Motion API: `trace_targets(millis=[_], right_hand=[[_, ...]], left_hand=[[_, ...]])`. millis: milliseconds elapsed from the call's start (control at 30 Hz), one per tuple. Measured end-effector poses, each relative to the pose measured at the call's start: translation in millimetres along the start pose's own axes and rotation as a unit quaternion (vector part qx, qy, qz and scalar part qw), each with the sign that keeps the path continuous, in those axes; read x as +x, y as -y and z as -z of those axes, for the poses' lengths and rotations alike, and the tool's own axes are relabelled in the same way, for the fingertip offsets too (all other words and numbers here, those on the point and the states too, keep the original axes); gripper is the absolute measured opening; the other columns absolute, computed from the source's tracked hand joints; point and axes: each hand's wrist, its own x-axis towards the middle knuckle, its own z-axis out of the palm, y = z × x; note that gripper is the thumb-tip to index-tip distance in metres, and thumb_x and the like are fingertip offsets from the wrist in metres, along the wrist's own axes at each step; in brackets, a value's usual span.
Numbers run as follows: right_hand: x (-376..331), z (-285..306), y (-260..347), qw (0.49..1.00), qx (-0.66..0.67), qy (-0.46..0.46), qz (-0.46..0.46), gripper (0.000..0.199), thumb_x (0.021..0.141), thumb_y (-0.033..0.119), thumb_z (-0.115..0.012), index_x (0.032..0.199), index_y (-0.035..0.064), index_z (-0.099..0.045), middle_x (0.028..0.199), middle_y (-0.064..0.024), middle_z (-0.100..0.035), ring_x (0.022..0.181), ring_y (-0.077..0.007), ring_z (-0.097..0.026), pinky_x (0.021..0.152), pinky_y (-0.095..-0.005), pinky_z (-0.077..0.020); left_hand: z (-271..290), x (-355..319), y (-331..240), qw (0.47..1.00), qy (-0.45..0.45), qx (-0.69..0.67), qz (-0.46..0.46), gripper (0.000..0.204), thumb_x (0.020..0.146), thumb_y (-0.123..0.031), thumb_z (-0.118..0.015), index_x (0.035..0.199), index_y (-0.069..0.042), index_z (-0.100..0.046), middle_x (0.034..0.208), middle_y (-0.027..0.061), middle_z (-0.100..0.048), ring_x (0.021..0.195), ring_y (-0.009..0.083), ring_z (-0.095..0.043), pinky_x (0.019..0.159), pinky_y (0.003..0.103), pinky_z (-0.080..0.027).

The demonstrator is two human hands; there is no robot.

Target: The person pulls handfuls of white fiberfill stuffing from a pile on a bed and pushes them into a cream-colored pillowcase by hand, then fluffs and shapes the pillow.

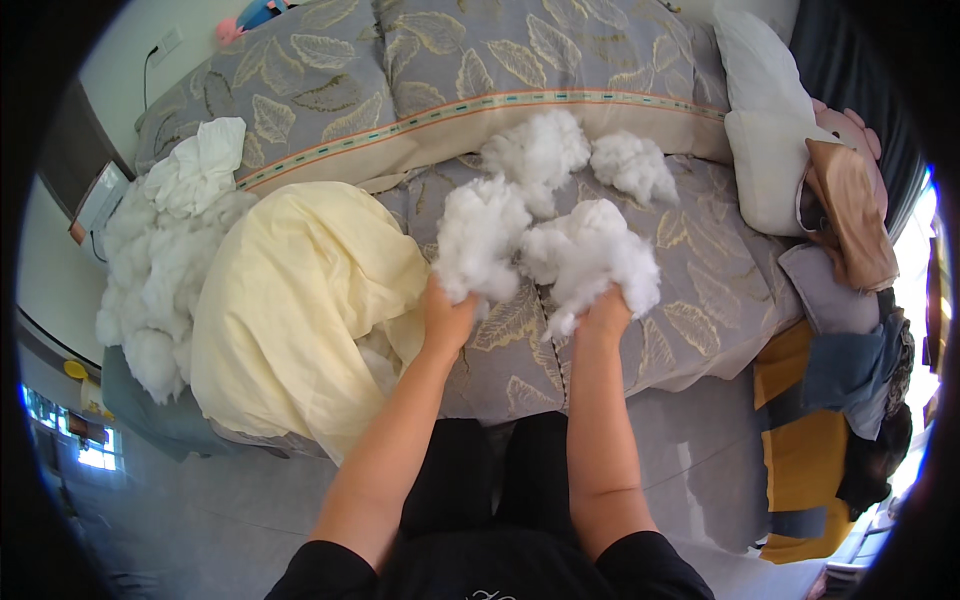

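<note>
My left hand (447, 318) grips a clump of white fibre stuffing (480, 235) above the bed. Beside it, my right hand (603, 315) holds another white clump (600, 255); the two clumps touch in the middle. More loose stuffing (545, 150) and a smaller tuft (635, 165) lie farther back on the grey leaf-patterned bedspread (700, 300). A pale yellow fabric case (300, 300), partly open with stuffing showing inside, lies just left of my left hand.
A big heap of white stuffing (160, 270) with a white cloth (205, 160) sits at the bed's left end. White pillow (765, 130), pink plush toy (850, 130) and piled clothes (850, 370) are on the right. Grey floor (200, 510) lies below.
</note>
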Motion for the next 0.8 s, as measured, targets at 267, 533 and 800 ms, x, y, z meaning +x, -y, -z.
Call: trace_targets(millis=[267,533,800], right_hand=[[-51,-10,-2,0.978,0.0,0.095,-0.185,0.018,0.086,0.014,-0.047,0.101,0.006,-0.053,0.082,-0.0057,-0.056,0.07,-0.0185,-0.057,0.059,-0.0303,-0.0501],[-145,-43,-81,0.929,0.04,0.1,-0.354,0.022,0.085,0.011,-0.048,0.105,0.0034,-0.052,0.086,-0.0066,-0.058,0.077,-0.0192,-0.059,0.061,-0.0301,-0.05],[-219,-59,-142,0.893,-0.227,0.341,0.185,0.039,0.066,0.001,-0.062,0.103,0.0013,-0.05,0.09,-0.0094,-0.054,0.086,-0.0287,-0.055,0.08,-0.035,-0.045]], left_hand=[[33,-47,-67,0.919,0.087,0.372,-0.096,0.092,0.063,-0.023,-0.078,0.138,-0.008,-0.025,0.14,0.0194,-0.024,0.128,0.0363,-0.026,0.105,0.044,-0.023],[145,-33,-71,0.675,-0.073,0.705,-0.206,0.038,0.066,-0.011,-0.069,0.103,-0.01,-0.062,0.121,0.0113,-0.046,0.121,0.0328,-0.034,0.1,0.059,-0.018],[165,-24,-108,0.981,-0.119,0.154,-0.007,0.008,0.076,-0.003,-0.057,0.081,-0.001,-0.061,0.066,0.0038,-0.059,0.058,0.0118,-0.053,0.053,0.025,-0.04]])
